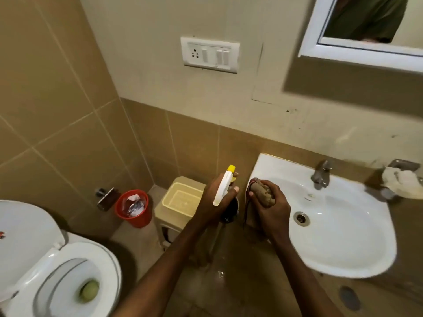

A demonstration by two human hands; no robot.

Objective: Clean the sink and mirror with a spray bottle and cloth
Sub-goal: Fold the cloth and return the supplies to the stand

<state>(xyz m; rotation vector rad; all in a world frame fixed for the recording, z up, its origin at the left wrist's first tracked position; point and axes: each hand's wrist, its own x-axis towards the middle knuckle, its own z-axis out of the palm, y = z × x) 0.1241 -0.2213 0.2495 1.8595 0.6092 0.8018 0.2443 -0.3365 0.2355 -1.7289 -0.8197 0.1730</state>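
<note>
My left hand [214,202] grips a spray bottle [224,185] with a white trigger head and yellow nozzle, held just left of the white sink [343,243]. Its dark body is mostly hidden behind the hand. My right hand [272,207] grips a bunched brown cloth [262,191] against the sink's left rim, with dark threads hanging below. A metal tap [321,173] stands at the back of the basin above the drain [301,218]. The white-framed mirror [366,30] hangs at the upper right and reflects a green garment.
A toilet [57,271] with its lid up is at the lower left. A red bin [134,208] and a beige stool with a tub [180,200] stand by the wall. A switch panel [210,54] is on the wall. A white rag [402,181] lies right of the sink.
</note>
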